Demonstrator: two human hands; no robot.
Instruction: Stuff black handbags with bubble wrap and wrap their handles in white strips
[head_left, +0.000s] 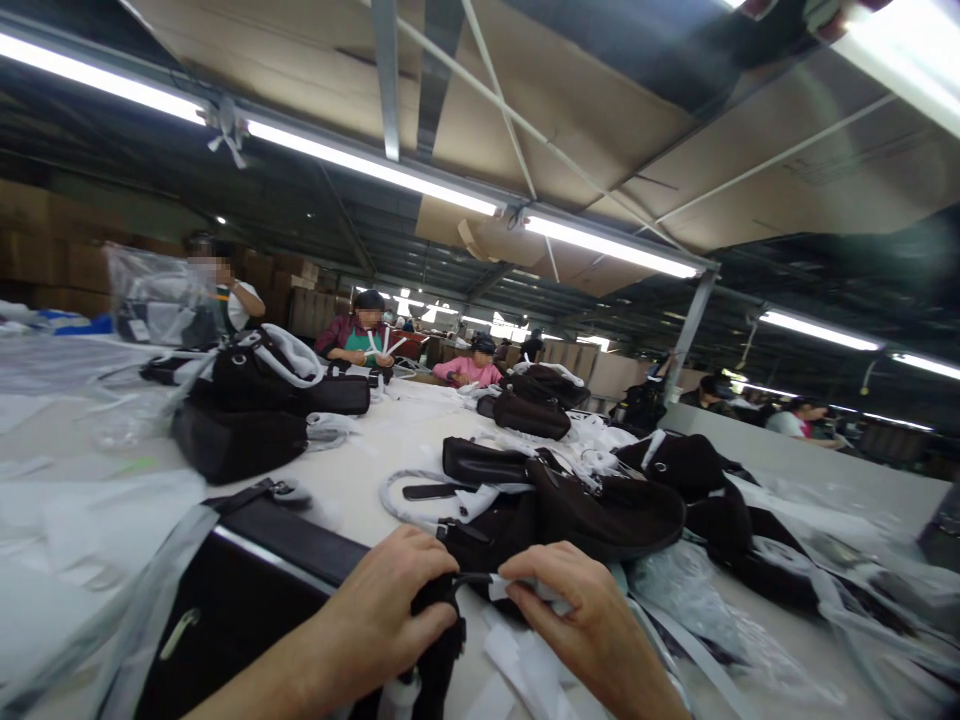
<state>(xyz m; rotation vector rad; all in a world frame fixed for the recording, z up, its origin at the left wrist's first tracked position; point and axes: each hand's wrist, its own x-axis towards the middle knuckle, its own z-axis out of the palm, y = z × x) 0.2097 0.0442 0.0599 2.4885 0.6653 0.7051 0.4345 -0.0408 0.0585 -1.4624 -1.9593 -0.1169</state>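
A black handbag (247,590) with a silver strip along its flap edge lies in front of me at the lower left. My left hand (394,595) is closed on a dark strap at the bag's right side. From there the thin dark strap (474,578) runs across to my right hand (577,610). A piece of white wrapping paper (498,588) covers that end, and my right thumb and fingers pinch it. The parts of the strap inside both hands are hidden. Just beyond my hands sit more black bags (607,505) with grey-wrapped handles.
Another black bag (255,400) stands at the back left, near clear plastic (161,290). White paper strips (517,660) lie below my hands. Crumpled plastic (690,595) and more bags (712,480) fill the right side. Co-workers (367,330) sit across the table.
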